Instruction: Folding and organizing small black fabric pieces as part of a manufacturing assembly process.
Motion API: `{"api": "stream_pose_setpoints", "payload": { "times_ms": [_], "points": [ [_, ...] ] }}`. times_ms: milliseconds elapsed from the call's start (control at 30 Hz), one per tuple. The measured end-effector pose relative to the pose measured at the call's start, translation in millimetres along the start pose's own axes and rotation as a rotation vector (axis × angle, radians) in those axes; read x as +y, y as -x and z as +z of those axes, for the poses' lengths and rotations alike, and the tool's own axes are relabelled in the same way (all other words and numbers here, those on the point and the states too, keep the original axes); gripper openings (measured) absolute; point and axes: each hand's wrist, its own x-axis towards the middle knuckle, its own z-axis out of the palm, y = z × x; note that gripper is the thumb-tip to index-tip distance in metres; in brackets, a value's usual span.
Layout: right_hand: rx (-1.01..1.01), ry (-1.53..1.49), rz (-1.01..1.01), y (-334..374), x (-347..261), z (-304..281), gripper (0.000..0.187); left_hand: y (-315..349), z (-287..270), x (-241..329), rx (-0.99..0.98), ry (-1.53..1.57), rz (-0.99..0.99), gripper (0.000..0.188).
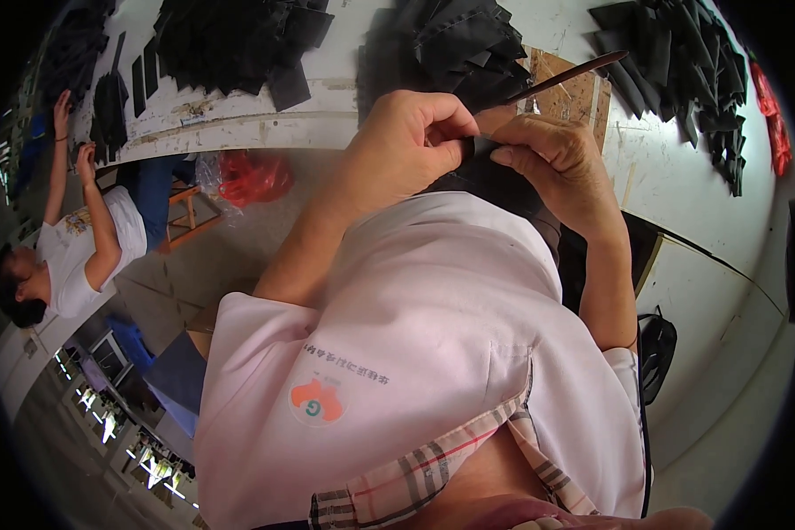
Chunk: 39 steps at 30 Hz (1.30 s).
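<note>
Both my hands are closed close together in front of my body, at the table's near edge. My left hand (415,141) pinches a small black fabric piece (480,147) between thumb and fingers. On its other side, my right hand (552,159) has thumb and forefinger pressed together at the same fabric. A thin dark stick-like thing (574,78) slants up and right from behind the right fingers; whether that hand grips it is hidden. More dark cloth hangs below the hands. Just beyond them lies a heap of black fabric pieces (468,44).
A worn brown board (574,93) lies on the white table (327,97). Further black fabric heaps sit left (230,44) and right (671,53). At far left a co-worker (97,230) handles black pieces. A red plastic bag (254,177) is below the table edge near a wooden stool (185,216).
</note>
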Motion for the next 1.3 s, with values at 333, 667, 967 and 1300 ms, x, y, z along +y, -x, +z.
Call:
{"api": "stream_pose_setpoints", "payload": {
  "times_ms": [333,667,967,1300],
  "points": [
    [0.439,0.157,-0.223,-10.7,-21.8,30.7,0.029,16.0,27.9,11.7,0.6,0.129,0.11,0.006],
    [0.523,0.33,-0.236,-17.6,-9.2,50.3,0.013,8.6,28.1,-2.7,0.736,0.118,0.243,0.011],
    [0.35,-0.658,0.041,-19.5,-0.5,46.8,0.002,16.2,-5.1,4.7,0.105,1.003,0.038,0.017],
    [0.056,-1.168,0.26,-25.3,5.1,45.5,0.012,3.3,19.7,-6.7,0.746,0.038,0.271,0.008]
  ]
}}
